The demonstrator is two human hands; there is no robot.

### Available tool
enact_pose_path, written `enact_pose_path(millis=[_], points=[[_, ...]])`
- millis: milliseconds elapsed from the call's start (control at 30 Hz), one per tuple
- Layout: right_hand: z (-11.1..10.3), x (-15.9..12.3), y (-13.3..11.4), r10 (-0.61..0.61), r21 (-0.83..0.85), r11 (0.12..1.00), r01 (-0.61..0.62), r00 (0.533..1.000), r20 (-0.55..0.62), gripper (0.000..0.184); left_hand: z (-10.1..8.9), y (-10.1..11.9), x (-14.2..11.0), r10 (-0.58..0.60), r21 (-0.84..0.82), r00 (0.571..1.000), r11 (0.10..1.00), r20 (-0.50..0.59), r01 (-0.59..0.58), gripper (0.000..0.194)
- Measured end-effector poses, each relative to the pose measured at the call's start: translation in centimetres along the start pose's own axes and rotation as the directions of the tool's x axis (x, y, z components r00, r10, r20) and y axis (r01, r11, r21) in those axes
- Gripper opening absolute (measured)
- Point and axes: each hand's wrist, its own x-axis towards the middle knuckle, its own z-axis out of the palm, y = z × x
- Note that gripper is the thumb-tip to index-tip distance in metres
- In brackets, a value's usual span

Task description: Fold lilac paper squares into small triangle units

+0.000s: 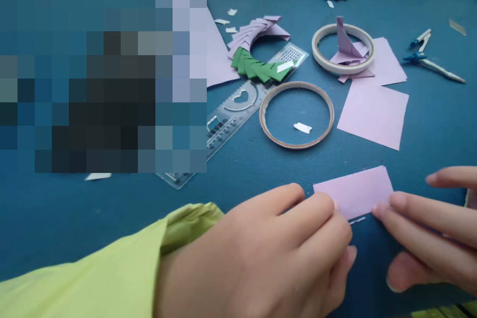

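Observation:
A folded piece of light-purple paper [356, 191] lies on the blue table in front of me as a narrow rectangle. My left hand [276, 238], in a yellow-green sleeve, has curled fingers closed at the paper's lower left end; the fingertips are partly hidden. From the other side, my right hand [428, 228] reaches in with fingers stretched and apart. Two of its fingertips touch the paper's lower right corner, while its thumb hangs free below. A thin whitish strip [357, 220] lies just under the paper's near edge.
Beyond are a thin tape roll [331, 114], a thicker tape roll [316, 54] around a folded purple piece, purple squares [374, 114], a purple-and-green folded-paper arc [257, 64] and a clear ruler [227, 124]. A compass [434, 64] lies right. The upper left is pixelated.

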Motion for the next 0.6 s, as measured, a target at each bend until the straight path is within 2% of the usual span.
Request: enact_pose_path(millis=[67, 133, 200, 267, 400, 467, 533, 600], points=[[-0.3, -0.1, -0.2, 0.056, 0.011, 0.998, -0.056, 0.998, -0.039, 0.016, -0.1, -0.1, 0.0, 0.024, -0.019, 0.998, 1.0, -0.056, -0.025, 0.03], [-0.6, -0.1, 0.0, 0.114, 0.032, 0.993, -0.114, 0.993, 0.0, 0.022, -0.3, -0.3, 0.1, 0.038, 0.008, 0.994, 0.999, -0.104, -0.038, 0.027], [-0.8, -0.1, 0.5, 0.124, 0.031, 0.992, -0.125, 0.991, 0.043, 0.022, -0.5, -0.5, 0.1, 0.041, 0.069, 0.983, 0.997, -0.176, -0.029, 0.023], [-0.9, 0.0, 1.2, 0.113, -0.004, 0.994, -0.113, 0.993, 0.032, 0.023, -0.6, -0.8, 0.2, 0.039, 0.135, 0.976, 0.991, -0.215, -0.01, 0.014], [-0.3, 0.3, 2.7, 0.17, -0.045, 0.985, -0.169, 0.985, 0.023, 0.037, -0.5, -1.4, 0.3, 0.015, 0.227, 0.997, 0.974, -0.073, 0.002, 0.037], [0.1, 0.5, 3.0, 0.166, -0.016, 0.986, -0.165, 0.985, 0.055, 0.039, -0.3, -1.5, 0.4, 0.02, 0.227, 0.999, 0.974, -0.031, -0.013, 0.03], [0.5, 0.6, 2.9, 0.124, 0.012, 0.992, -0.124, 0.991, 0.051, 0.036, -0.1, -1.5, 0.4, 0.051, 0.213, 0.997, 0.976, -0.052, -0.039, 0.016], [0.6, 0.6, 2.7, 0.083, 0.031, 0.996, -0.084, 0.996, 0.031, 0.032, 0.0, -1.3, 0.3, 0.108, 0.194, 0.989, 0.977, -0.105, -0.087, 0.014]])
